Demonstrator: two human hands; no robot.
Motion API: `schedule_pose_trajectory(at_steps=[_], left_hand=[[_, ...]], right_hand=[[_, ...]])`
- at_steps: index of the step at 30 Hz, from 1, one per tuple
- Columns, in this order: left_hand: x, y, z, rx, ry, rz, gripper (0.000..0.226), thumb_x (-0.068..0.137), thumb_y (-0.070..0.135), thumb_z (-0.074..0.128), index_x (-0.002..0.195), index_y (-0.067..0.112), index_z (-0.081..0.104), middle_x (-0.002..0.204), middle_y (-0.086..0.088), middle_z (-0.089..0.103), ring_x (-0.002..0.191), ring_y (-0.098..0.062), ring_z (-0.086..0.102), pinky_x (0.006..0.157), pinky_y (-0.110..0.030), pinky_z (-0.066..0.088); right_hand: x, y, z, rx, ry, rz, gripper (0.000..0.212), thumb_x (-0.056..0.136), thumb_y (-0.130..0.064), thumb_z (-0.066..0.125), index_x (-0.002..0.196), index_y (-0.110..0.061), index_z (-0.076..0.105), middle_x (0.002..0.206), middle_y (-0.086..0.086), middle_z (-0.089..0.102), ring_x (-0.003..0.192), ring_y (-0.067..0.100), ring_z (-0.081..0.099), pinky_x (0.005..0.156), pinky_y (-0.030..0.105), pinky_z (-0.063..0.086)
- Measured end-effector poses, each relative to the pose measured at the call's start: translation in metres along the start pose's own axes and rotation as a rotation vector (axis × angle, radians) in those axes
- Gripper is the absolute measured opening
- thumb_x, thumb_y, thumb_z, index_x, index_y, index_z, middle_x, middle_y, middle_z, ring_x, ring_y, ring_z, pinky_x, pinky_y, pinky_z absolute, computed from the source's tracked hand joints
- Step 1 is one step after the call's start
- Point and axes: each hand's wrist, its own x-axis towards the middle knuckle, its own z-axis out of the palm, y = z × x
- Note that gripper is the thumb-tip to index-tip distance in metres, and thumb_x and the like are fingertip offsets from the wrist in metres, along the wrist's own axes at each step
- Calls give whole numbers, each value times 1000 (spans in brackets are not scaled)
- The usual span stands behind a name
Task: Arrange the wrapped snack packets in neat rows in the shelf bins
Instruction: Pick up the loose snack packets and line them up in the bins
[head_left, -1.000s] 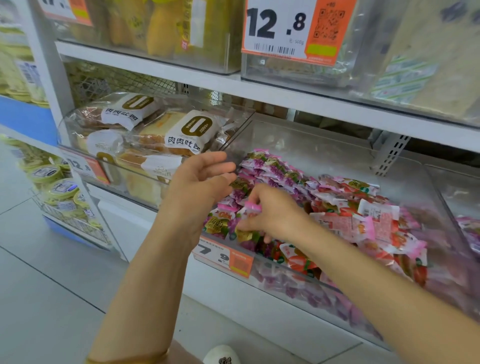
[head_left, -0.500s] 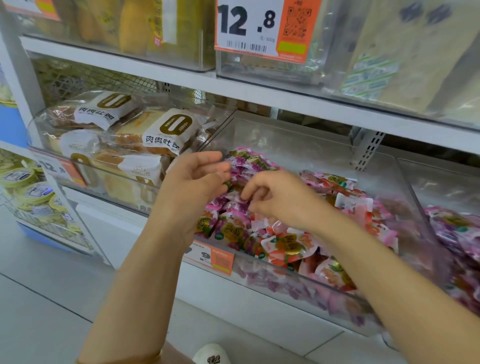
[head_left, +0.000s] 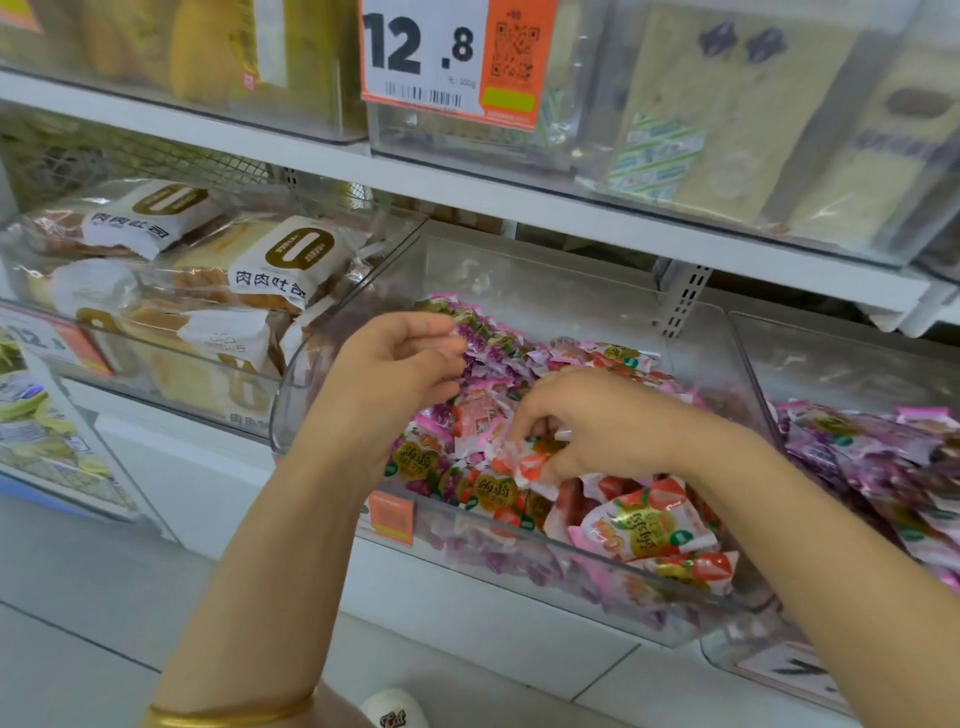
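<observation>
I'm at a shop shelf, working in the clear bin (head_left: 597, 564). Near its front the red packets (head_left: 644, 525) lie jumbled; farther back the purple packets (head_left: 493, 348) look roughly lined, so much remains. My right hand (head_left: 587, 421) pinches one packet (head_left: 530, 460); my left hand (head_left: 400, 358), half curled, touches the purple ones.

One camera only, worn on the person's head, looking forward and down at a clear middle bin (head_left: 696, 364) on the shelf. It sits close: the bin fills the centre of the frame, and both forearms reach into it from the bottom edge. Above the bin, a price tag (head_left: 457, 57) on the upper shelf touches the top edge. Left of the bin is a bread bin (head_left: 47, 332); below it, the floor (head_left: 78, 597). The wide lens bends the shelf lines.
</observation>
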Motion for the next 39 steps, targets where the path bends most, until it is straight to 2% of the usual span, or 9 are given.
schedule_pose_trajectory(at_steps=[3,7,12,18,21,27,30,35,39], left_hand=[[-3,-3,7,166,-116,-128,16,94,18,55,107,10,59,106,-13,67,93,-21,69,74,-26,59],[-7,-5,19,209,-313,-243,27,95,29,52,108,6,58,99,-16,70,82,-22,72,71,-29,59],[-2,-4,7,312,-55,-137,16,93,4,54,108,2,59,92,-17,64,69,-19,67,61,-28,60],[5,-4,-8,338,219,-30,20,88,-1,56,106,8,55,85,-9,62,65,-17,62,52,-25,51],[3,-4,-6,338,190,-25,17,83,-4,57,89,10,64,78,-12,62,70,-25,61,69,-38,55],[6,-8,-4,207,153,-82,17,90,2,55,107,7,55,87,-9,62,86,-26,63,85,-42,53],[7,-11,-6,149,144,-90,23,93,2,49,116,8,50,98,-14,68,93,-27,68,87,-44,54],[8,-13,-4,167,135,-68,22,95,7,48,115,17,48,104,-9,65,96,-24,65,82,-39,55],[5,-12,3,141,82,-91,17,97,5,45,106,17,53,103,-8,66,90,-20,68,76,-35,56]], right_hand=[[-7,2,-4,411,197,43,35,73,-23,79,105,-24,66,99,-11,64,85,-2,58,73,10,47],[-4,-11,1,578,321,18,39,71,-20,80,106,-21,63,96,-9,64,86,0,59,72,12,47],[1,-3,6,778,247,112,36,85,-21,67,117,-22,51,110,-5,61,97,8,62,80,21,52],[10,-10,23,71,158,192,47,81,-49,65,107,-10,62,104,2,53,102,17,48,88,34,45],[15,-24,27,-141,98,227,66,73,-61,65,114,-11,56,114,4,47,115,23,36,90,38,42],[17,-23,24,-261,151,157,28,84,-22,66,110,-15,60,104,2,46,108,22,41,67,32,37],[14,-16,23,-68,185,158,24,80,-19,68,103,-18,63,94,-3,46,92,15,43,70,29,39],[10,-13,10,753,340,265,18,73,-7,73,75,-9,55,66,0,47,57,8,46,52,22,36],[10,-11,4,932,461,373,29,74,-11,69,63,-13,42,69,2,45,65,14,45,55,27,33]])
